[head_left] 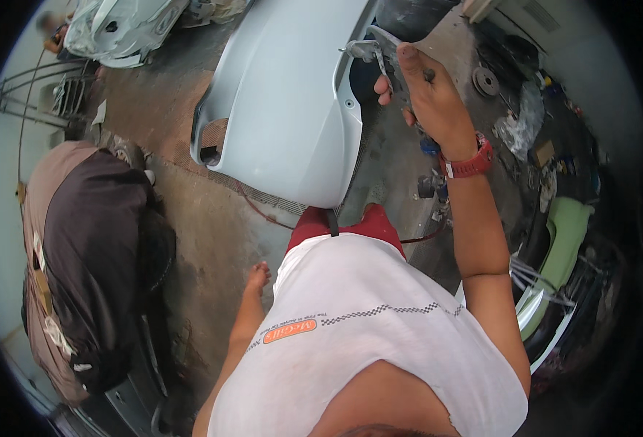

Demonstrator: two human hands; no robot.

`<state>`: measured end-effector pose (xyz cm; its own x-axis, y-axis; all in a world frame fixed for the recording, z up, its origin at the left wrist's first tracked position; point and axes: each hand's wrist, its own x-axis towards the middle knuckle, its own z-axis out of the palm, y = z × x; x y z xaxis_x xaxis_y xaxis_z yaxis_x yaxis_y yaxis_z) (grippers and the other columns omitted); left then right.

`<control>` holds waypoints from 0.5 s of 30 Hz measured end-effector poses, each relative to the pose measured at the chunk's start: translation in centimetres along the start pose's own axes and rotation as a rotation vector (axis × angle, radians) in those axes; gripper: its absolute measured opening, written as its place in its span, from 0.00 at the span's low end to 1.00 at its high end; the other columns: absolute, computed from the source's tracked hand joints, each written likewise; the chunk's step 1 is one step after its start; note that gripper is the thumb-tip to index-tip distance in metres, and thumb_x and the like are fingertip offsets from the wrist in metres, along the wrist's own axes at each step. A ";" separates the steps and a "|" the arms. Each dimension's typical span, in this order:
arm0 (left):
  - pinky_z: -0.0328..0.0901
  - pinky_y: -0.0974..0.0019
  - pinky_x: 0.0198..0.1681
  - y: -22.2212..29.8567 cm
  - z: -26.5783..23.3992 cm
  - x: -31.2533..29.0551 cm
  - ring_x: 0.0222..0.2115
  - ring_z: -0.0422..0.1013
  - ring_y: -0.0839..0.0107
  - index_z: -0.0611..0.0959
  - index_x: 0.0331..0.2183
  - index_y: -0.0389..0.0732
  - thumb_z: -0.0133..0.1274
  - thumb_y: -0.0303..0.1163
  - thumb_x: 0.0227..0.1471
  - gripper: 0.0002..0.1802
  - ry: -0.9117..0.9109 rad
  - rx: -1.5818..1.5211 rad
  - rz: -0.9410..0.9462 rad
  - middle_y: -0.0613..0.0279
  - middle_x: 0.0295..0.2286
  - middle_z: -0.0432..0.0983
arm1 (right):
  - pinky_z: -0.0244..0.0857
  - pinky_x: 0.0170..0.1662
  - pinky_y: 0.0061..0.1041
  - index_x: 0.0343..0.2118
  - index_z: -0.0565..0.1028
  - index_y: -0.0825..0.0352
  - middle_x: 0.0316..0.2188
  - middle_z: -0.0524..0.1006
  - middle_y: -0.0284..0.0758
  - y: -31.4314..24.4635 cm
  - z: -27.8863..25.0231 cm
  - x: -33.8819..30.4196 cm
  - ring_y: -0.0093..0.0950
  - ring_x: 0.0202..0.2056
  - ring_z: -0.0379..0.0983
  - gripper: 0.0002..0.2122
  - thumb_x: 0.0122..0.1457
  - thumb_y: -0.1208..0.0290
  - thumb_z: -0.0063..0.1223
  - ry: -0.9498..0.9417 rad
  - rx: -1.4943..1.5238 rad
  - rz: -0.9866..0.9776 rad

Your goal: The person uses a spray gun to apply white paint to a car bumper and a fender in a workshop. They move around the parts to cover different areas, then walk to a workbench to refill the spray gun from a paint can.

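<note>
My right hand [438, 98] is raised beside the right edge of a glossy, pale car bumper [285, 109]. Its fingers wrap round a silvery spray gun [366, 51], whose metal head points left over the bumper's edge. Part of the gun is hidden behind the palm and fingers. A red watch [469, 162] circles that wrist. My left hand [259, 275] hangs low at my left side, away from the bumper. Its fingers are loosely curled, and nothing shows in them. The bumper stretches away in front of my legs, an opening at its near left corner.
At left, dark and brown cloth [92, 255] covers a bulky shape. A thin red hose [259, 213] crosses the floor. Right of me lie a brake disc [486, 81], crumpled plastic [523, 124] and a green body panel [565, 233]. Another person [56, 36] is at the far left.
</note>
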<state>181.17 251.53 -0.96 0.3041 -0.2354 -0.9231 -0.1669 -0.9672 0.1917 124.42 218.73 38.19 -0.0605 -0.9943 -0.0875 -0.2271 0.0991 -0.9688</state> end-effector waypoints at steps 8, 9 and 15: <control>0.72 0.61 0.53 -7.2 13.1 -3.5 0.46 0.80 0.62 0.74 0.67 0.41 0.58 0.43 0.66 0.34 -0.046 0.311 0.300 0.54 0.50 0.84 | 0.67 0.21 0.19 0.47 0.80 0.68 0.28 0.82 0.33 2.6 -2.7 6.6 0.18 0.27 0.79 0.37 0.72 0.30 0.40 -0.178 -0.035 -0.031; 0.72 0.61 0.52 -7.5 13.5 -3.6 0.45 0.80 0.63 0.74 0.67 0.41 0.58 0.43 0.66 0.34 -0.033 0.256 0.304 0.55 0.50 0.84 | 0.67 0.21 0.19 0.47 0.80 0.69 0.28 0.82 0.33 2.7 -2.8 7.3 0.18 0.26 0.79 0.37 0.71 0.30 0.40 -0.192 -0.040 -0.034; 0.72 0.63 0.43 -4.9 14.8 -7.8 0.43 0.78 0.69 0.73 0.67 0.42 0.58 0.45 0.68 0.33 0.131 -0.107 0.105 0.58 0.48 0.83 | 0.68 0.21 0.20 0.55 0.80 0.68 0.27 0.82 0.33 3.2 -3.0 10.4 0.18 0.25 0.78 0.40 0.69 0.28 0.42 -0.193 -0.092 -0.046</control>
<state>165.77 259.57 0.39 0.4110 -0.3397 -0.8460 -0.1063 -0.9395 0.3256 120.15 208.83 34.91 0.1375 -0.9859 -0.0956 -0.3138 0.0482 -0.9483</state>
